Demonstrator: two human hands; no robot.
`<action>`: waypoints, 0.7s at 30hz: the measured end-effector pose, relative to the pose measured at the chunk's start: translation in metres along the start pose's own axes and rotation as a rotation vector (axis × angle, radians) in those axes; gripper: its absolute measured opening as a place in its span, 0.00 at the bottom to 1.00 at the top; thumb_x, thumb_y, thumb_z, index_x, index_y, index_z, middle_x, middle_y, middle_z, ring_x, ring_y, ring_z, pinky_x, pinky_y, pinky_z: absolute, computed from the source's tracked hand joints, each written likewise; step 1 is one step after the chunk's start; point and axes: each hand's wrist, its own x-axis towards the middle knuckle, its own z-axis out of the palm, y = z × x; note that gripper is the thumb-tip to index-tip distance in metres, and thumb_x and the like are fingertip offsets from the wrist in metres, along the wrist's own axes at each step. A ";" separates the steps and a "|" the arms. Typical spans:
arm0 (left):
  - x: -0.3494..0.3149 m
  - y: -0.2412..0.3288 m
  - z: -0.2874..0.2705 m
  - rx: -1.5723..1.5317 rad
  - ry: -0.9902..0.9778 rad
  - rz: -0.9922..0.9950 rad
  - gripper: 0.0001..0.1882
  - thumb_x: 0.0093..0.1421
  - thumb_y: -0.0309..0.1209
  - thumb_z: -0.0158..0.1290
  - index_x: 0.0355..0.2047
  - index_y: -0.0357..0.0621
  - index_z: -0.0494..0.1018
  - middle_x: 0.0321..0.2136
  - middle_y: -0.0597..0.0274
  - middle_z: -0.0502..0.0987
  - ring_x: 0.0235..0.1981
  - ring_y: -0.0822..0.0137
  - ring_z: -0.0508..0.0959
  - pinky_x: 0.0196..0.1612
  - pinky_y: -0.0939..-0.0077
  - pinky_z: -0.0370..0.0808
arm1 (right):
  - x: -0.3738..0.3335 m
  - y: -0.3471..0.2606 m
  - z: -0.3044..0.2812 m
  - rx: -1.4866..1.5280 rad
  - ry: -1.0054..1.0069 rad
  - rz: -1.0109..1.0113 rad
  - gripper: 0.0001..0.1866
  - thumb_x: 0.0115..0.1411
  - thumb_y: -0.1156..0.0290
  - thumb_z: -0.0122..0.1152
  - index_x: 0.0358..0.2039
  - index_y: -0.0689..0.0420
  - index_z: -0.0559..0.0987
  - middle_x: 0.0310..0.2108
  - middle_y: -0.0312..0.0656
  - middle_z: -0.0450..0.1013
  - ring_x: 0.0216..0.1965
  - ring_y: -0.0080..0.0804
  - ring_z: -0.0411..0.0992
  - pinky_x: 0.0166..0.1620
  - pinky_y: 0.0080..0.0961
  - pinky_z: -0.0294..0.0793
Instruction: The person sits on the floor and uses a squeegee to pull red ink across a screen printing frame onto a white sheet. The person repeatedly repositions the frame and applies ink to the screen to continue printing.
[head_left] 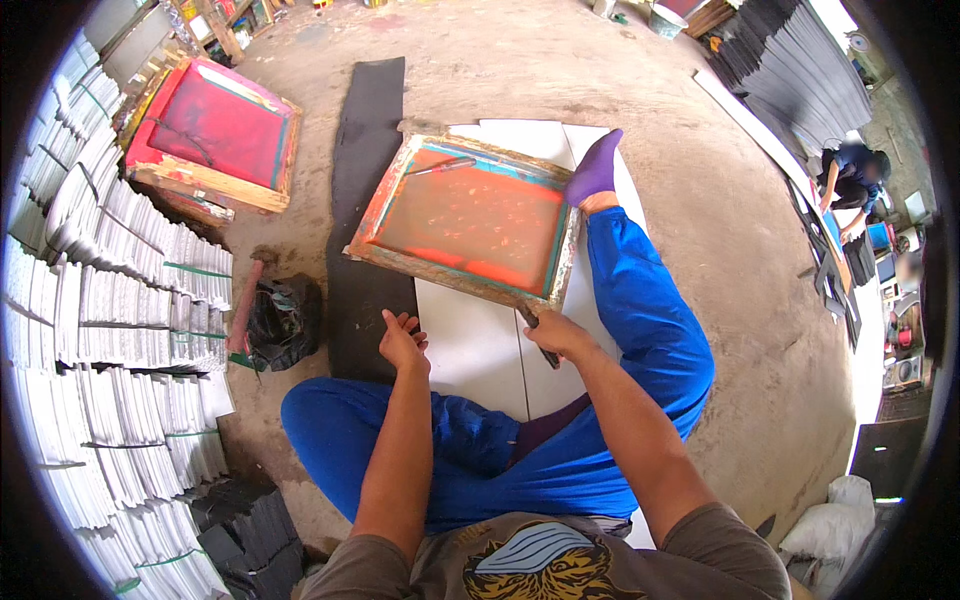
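A wooden screen-printing frame with orange-stained mesh lies tilted in front of me on white sheets. In my right hand is a dark hand tool, gripped by its middle. Its upper end meets the near edge of the frame, by the lower right corner; its exact kind is hard to make out. My left hand hovers left of that, below the frame, with fingers loosely bent and apart and nothing visible in it. A slim screwdriver-like tool rests on the mesh near the far side.
At the far left stands another frame with red mesh. Bundled white sheets are stacked along the left, beside a black plastic bag. A black mat strip runs under the frame's left side. Another person crouches at far right.
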 end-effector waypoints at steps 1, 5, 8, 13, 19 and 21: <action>0.000 -0.002 0.001 0.013 -0.004 -0.001 0.32 0.67 0.59 0.50 0.43 0.37 0.78 0.30 0.60 0.81 0.16 0.71 0.71 0.21 0.75 0.65 | -0.003 -0.002 -0.008 -0.007 0.051 -0.014 0.20 0.64 0.59 0.58 0.32 0.68 0.76 0.19 0.48 0.73 0.16 0.40 0.75 0.21 0.38 0.76; 0.003 -0.009 0.004 0.040 -0.016 -0.003 0.29 0.68 0.57 0.48 0.41 0.40 0.78 0.27 0.62 0.80 0.16 0.71 0.71 0.21 0.75 0.65 | 0.005 -0.004 -0.022 -0.099 0.058 0.100 0.19 0.61 0.62 0.56 0.31 0.72 0.78 0.19 0.55 0.76 0.19 0.48 0.78 0.24 0.42 0.78; 0.007 -0.009 0.000 0.021 -0.025 -0.004 0.28 0.69 0.56 0.48 0.39 0.41 0.78 0.26 0.63 0.79 0.16 0.71 0.70 0.22 0.75 0.65 | 0.002 -0.019 -0.026 -0.108 0.026 0.189 0.18 0.57 0.66 0.54 0.29 0.73 0.78 0.19 0.57 0.76 0.19 0.50 0.78 0.24 0.43 0.79; 0.010 -0.009 0.000 0.009 -0.031 -0.013 0.27 0.69 0.55 0.47 0.38 0.41 0.78 0.26 0.63 0.79 0.16 0.71 0.70 0.21 0.74 0.64 | 0.008 -0.023 -0.021 -0.132 0.046 0.208 0.15 0.53 0.71 0.51 0.27 0.73 0.79 0.18 0.57 0.76 0.19 0.50 0.79 0.25 0.43 0.79; 0.007 -0.008 0.001 0.004 -0.035 -0.018 0.26 0.70 0.54 0.46 0.39 0.41 0.78 0.25 0.64 0.79 0.16 0.71 0.70 0.21 0.74 0.64 | 0.003 -0.032 -0.008 -0.166 0.117 0.198 0.14 0.53 0.75 0.47 0.30 0.72 0.80 0.22 0.57 0.78 0.22 0.47 0.80 0.25 0.42 0.80; 0.005 -0.010 0.003 0.017 -0.053 -0.019 0.26 0.70 0.54 0.46 0.39 0.41 0.78 0.25 0.64 0.79 0.16 0.72 0.70 0.21 0.74 0.64 | 0.010 -0.011 0.014 -0.227 0.297 0.132 0.15 0.54 0.75 0.47 0.32 0.71 0.80 0.22 0.56 0.78 0.21 0.46 0.80 0.25 0.41 0.80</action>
